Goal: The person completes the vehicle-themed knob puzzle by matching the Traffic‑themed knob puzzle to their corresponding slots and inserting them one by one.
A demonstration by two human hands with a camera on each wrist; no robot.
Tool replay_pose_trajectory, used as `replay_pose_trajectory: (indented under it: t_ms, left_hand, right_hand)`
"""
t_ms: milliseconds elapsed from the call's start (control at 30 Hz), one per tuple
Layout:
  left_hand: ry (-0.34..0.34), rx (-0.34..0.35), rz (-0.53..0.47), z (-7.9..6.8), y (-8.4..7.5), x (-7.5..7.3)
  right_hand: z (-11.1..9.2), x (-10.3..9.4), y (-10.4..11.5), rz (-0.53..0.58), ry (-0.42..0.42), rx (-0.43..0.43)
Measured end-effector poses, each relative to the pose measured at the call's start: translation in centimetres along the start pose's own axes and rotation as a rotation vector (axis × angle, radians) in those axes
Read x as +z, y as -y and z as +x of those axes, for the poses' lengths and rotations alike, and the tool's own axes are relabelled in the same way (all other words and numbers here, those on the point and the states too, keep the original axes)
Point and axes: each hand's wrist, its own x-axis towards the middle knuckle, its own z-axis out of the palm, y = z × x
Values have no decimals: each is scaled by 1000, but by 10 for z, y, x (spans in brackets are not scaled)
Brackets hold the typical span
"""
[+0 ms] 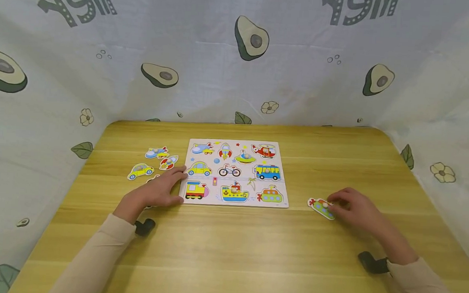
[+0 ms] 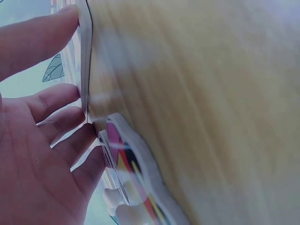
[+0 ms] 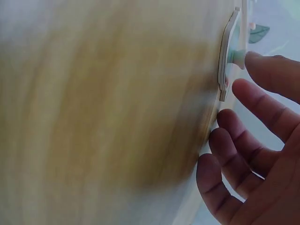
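Observation:
A wooden knob puzzle board (image 1: 237, 203) with printed vehicles lies flat at mid-table. My left hand (image 1: 162, 189) touches the board's left edge, fingers and thumb extended. Beside it lie an airplane piece (image 1: 157, 152), a rocket piece (image 1: 169, 162) and a yellow car piece (image 1: 140, 171). Partly hidden by that hand in the head view, a piece with pink, red and yellow paint (image 2: 133, 164) shows in the left wrist view. On the right, my right hand (image 1: 355, 210) is at a green submarine piece (image 1: 321, 208), thumb and forefinger by its knob (image 3: 238, 58), fingers loosely bent.
Knobs show on the board's helicopter (image 1: 264, 151), flying saucer (image 1: 245, 157), bus (image 1: 267, 172) and boat (image 1: 234, 193). A wooden table (image 1: 252, 255) carries everything. Avocado-print cloth (image 1: 206, 86) hangs behind and at the sides. Dark wrist mounts (image 1: 145, 227) sit on both arms.

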Motion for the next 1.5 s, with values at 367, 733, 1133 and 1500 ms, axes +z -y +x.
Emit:
replay_pose_trajectory:
  t_ms: [367,733,1133,1500]
  left_hand:
    - [-15,20,-3,0,2,-1]
    - [-1,16,3,1,0,-1]
    - [-11,28,2,1,0,-1]
    - [-7,11,-6,1,3,1]
  right_hand:
    - [10,3,9,-18,71,115]
    - [14,3,16,-26,125,185]
    - [15,3,16,-53,80,142]
    - [26,1,34,-51,38,73]
